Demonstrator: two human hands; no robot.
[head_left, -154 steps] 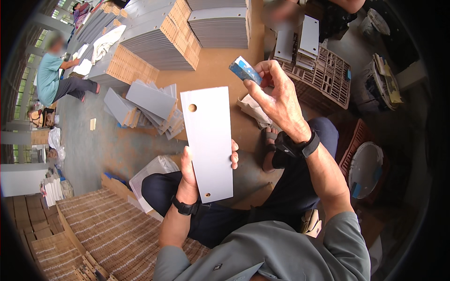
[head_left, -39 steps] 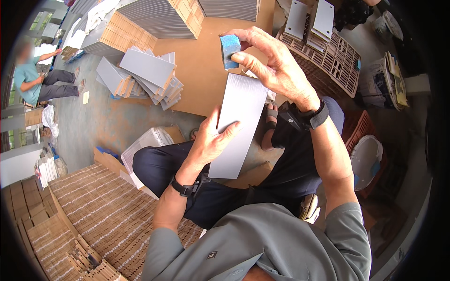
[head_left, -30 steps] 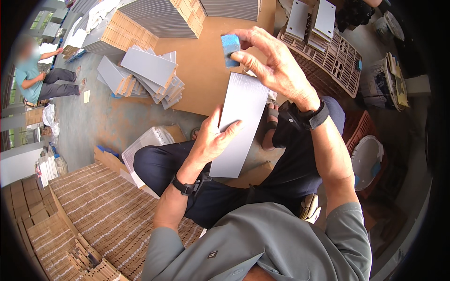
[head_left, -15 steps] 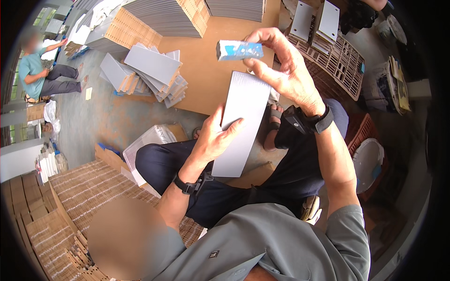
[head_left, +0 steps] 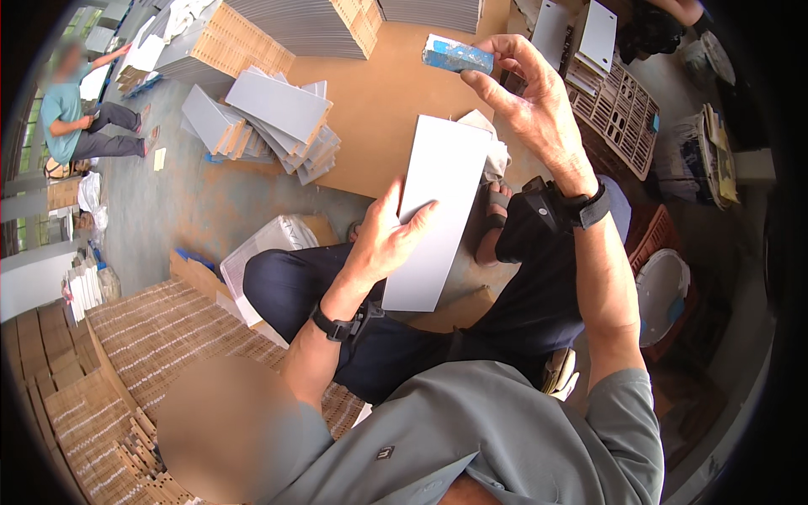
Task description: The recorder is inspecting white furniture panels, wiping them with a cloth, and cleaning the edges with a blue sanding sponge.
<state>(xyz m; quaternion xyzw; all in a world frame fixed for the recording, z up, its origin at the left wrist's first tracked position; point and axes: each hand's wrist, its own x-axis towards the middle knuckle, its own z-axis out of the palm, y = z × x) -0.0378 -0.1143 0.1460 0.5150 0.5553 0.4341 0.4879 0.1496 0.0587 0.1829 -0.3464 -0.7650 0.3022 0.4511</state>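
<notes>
A flat light-grey panel point(head_left: 446, 177) lies slanted over my lap. My left hand point(head_left: 383, 236) grips it by its left edge, thumb on the face and the other fingers going underneath. Beyond the panel's far end, my right hand point(head_left: 539, 114) holds a small scuffed blue-and-white block point(head_left: 457, 55) between thumb and fingers, apart from the panel. I cannot make out what the block is made of. A pale cloth point(head_left: 497, 156) sits beside the panel's far right corner, partly hidden by it.
A loose pile of grey panels point(head_left: 278, 105) lies at the far left on a brown board point(head_left: 379, 109), with tall panel stacks point(head_left: 295, 25) behind. At the right are a brown plastic crate point(head_left: 627, 118) and a white bucket point(head_left: 661, 295). Another person point(head_left: 71, 126) stands far left.
My right hand has lifted the block up and to the right, away from the panel. The panel has tilted slightly and now looks brighter, still in my left hand.
</notes>
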